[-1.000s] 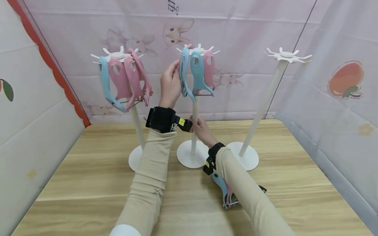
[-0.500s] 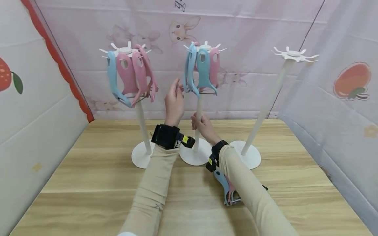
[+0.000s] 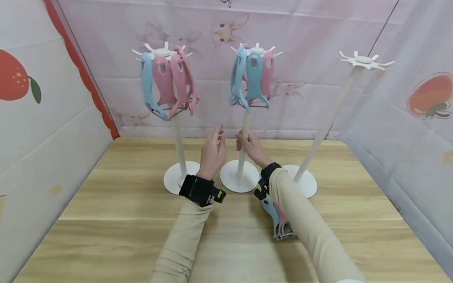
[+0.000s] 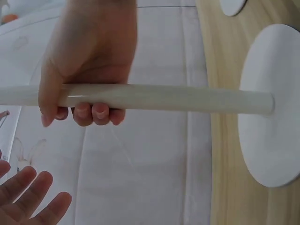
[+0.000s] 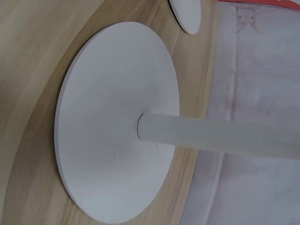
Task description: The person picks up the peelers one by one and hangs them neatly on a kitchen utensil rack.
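Observation:
In the head view my right hand [image 3: 255, 148] grips the white pole [image 3: 246, 121] of the middle display stand. The left wrist view shows its fingers wrapped round that pole [image 4: 164, 97]. My left hand [image 3: 213, 153] is held up just left of the pole with straight fingers and nothing in it; part of that hand [image 4: 26, 201] shows at the corner of its wrist view. Above, blue Y-shaped peelers [image 3: 254, 80] and pink peelers [image 3: 267, 74] hang from the middle stand's hooks. The right wrist view shows the stand's round base [image 5: 108, 126] on the table.
To the left, another stand carries a blue peeler [image 3: 146, 80] and several pink peelers [image 3: 162, 84]. At right stands a third rack [image 3: 364, 61] with bare hooks. A blue peeler [image 3: 271, 212] and a pink peeler [image 3: 282, 215] lie on the wooden table [image 3: 106, 236], partly behind the right forearm.
My left hand has come away from the peelers at the top of the middle stand and dropped down beside the pole. My right hand keeps its grip. The head view has shifted slightly.

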